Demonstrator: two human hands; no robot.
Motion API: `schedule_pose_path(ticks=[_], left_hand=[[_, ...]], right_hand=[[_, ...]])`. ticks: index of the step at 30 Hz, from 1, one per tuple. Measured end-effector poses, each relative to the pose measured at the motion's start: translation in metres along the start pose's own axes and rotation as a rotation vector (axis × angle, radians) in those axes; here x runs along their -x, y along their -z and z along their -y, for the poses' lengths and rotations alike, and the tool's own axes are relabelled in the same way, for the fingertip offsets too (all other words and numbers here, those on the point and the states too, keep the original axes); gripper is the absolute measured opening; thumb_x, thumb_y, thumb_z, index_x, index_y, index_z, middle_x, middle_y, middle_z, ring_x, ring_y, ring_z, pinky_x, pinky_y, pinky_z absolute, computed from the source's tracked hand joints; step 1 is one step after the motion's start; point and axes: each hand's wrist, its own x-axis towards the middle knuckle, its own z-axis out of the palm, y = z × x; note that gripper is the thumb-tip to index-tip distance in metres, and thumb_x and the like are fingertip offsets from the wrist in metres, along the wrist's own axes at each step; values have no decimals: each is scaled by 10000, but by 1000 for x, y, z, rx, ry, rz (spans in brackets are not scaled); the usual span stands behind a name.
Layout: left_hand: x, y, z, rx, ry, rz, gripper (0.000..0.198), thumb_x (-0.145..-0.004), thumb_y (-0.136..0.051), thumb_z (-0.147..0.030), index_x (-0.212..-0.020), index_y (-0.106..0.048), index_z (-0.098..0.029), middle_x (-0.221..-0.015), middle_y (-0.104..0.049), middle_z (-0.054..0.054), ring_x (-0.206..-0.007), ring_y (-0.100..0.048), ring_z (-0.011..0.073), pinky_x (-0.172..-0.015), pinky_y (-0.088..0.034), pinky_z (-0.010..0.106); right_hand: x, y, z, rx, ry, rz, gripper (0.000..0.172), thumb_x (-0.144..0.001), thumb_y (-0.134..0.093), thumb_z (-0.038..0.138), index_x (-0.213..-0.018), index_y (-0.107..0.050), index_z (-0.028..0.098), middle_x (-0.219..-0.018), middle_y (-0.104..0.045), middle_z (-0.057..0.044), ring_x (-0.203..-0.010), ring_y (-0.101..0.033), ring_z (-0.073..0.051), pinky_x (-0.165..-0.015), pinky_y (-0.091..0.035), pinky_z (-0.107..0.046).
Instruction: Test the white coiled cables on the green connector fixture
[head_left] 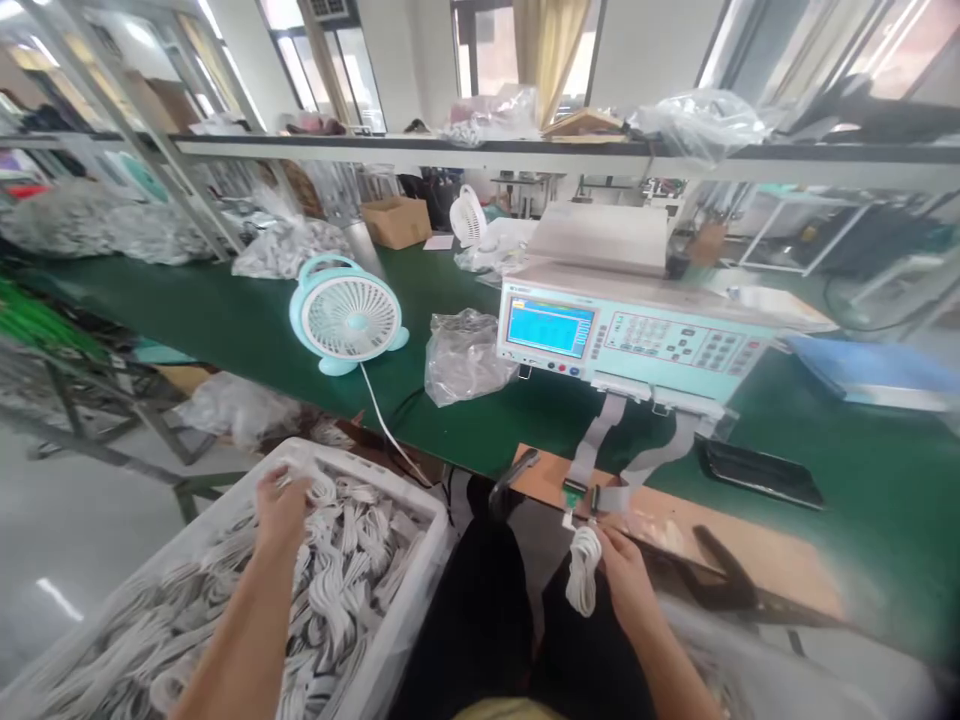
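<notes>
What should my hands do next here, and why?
Probably close the left hand on one coil and lift it out of the bin: it is already down among the white coils, while the right hand holds a cable coil at the connectors on the tester's ribbon leads.

1 white cable coil [583, 572] hangs vertical at wooden board [750, 552] edge; many bundled coils [341, 590] heaped in white bin [409, 497].

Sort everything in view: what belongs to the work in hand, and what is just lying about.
In use: left hand in the crate of white cable coils; right hand holding one coil at the ribbon leads of the tester.
Lying about: fan, plastic bag, cardboard box, black tray, blue folder.
</notes>
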Motion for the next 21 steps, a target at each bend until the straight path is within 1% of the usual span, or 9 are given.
schedule_pose_path(ticks=[2, 3, 6, 8, 11, 13, 14, 17, 21], left_hand=[[33, -8, -8, 86, 7, 95, 309, -560, -599, -119, -798, -433, -226, -619, -563, -49, -656, -595, 185, -667, -458, 362], [55, -16, -10, 133, 40, 186, 318, -549, -604, -131, -816, -460, -228, -675, -592, -29, -661, -592, 179, -655, -469, 349], [128, -55, -2, 260, 283, 517, 316, -577, -629, -206, -871, -514, -221, -802, -618, 4, -688, -586, 170, -631, -486, 321], [173, -87, 16, 253, 454, 631, 275, -639, -638, -278, -874, -516, -206, -681, -581, -17, -586, -552, 130, -581, -477, 288], [220, -133, 56, 142, 566, 649, 311, -629, -692, -302, -861, -529, -175, -439, -423, -88, -390, -408, 69, -424, -375, 204], [235, -158, 80, 73, 617, 621, 327, -605, -718, -330, -816, -548, -146, -384, -371, -102, -346, -364, 59, -376, -314, 187], [240, -169, 88, 52, 635, 614, 330, -597, -722, -355, -776, -556, -133, -382, -384, -94, -345, -376, 62, -371, -310, 189], [247, -191, 99, 36, 635, 582, 355, -552, -747, -389, -684, -570, -111, -459, -504, -38, -397, -474, 87, -411, -371, 213], [256, -205, 97, 94, 607, 496, 344, -507, -771, -328, -703, -595, -107, -582, -599, 7, -498, -563, 125, -492, -431, 239]], right_hand=[[2, -3, 3, -6, 3, -15, 332, -641, -685, 459, -745, -695, 143, -630, -644, -18, -600, -543, -159, -578, -403, -241], [2, -5, 4, -10, 5, -26, 323, -642, -687, 452, -741, -695, 144, -627, -642, -15, -597, -536, -152, -570, -394, -236], [3, -8, 6, -19, 17, -56, 319, -653, -676, 446, -735, -695, 138, -628, -639, -14, -588, -518, -139, -555, -376, -230], [3, -10, 5, -22, 35, -67, 331, -669, -654, 455, -733, -692, 132, -622, -633, -16, -580, -508, -135, -553, -370, -233], [2, -12, 1, -32, 53, -102, 343, -670, -643, 466, -712, -675, 128, -590, -609, -7, -559, -493, -130, -554, -367, -239], [2, -13, -2, -49, 56, -123, 338, -664, -646, 465, -682, -652, 128, -566, -584, 5, -539, -474, -121, -548, -361, -239], [2, -13, -3, -60, 59, -126, 334, -663, -645, 463, -670, -640, 129, -557, -571, 11, -531, -463, -115, -545, -357, -238], [1, -13, -5, -78, 81, -114, 328, -678, -627, 461, -660, -611, 134, -543, -540, 26, -520, -438, -106, -545, -356, -238], [1, -16, -6, -42, 136, -119, 312, -709, -587, 449, -653, -576, 142, -549, -511, 36, -524, -419, -102, -553, -358, -239]])
